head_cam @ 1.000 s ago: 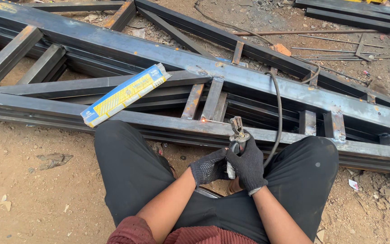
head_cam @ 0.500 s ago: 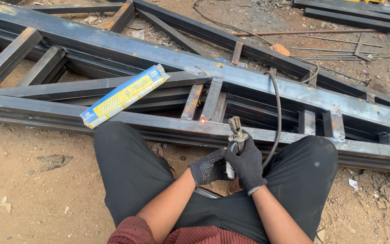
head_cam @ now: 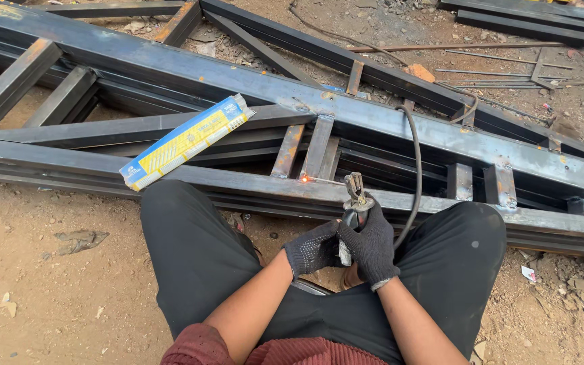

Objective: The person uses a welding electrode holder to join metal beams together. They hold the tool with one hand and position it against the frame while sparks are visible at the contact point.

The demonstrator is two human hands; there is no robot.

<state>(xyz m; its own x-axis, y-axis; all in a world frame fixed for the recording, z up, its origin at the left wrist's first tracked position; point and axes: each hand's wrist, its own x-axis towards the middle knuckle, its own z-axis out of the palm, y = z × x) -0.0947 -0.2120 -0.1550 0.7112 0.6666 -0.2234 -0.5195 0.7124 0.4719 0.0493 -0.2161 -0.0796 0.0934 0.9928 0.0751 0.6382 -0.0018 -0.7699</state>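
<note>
I see right hand [head_cam: 373,247] gloved, closed round electrode holder [head_cam: 354,203]; left hand [head_cam: 313,249] gloved, clasping same holder from side. Holder tip just beside glowing spot [head_cam: 303,179] on steel frame [head_cam: 238,182]. Electrode packet [head_cam: 184,140] rests on frame, well apart.

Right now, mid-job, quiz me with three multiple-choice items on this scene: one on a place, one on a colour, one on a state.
1. Where does the blue and yellow packet lie?
A. on the steel frame
B. on the dirt
C. on the person's lap

2. What colour are the gloves?
A. white
B. black
C. orange

3. What glows on the frame?
A. nothing
B. a long flame
C. a small orange spot

Key: 1 A, it rests across the beams. 2 B, both the left hand and right hand wear black knit gloves around the electrode holder. 3 C, a point glows at a joint.
</note>
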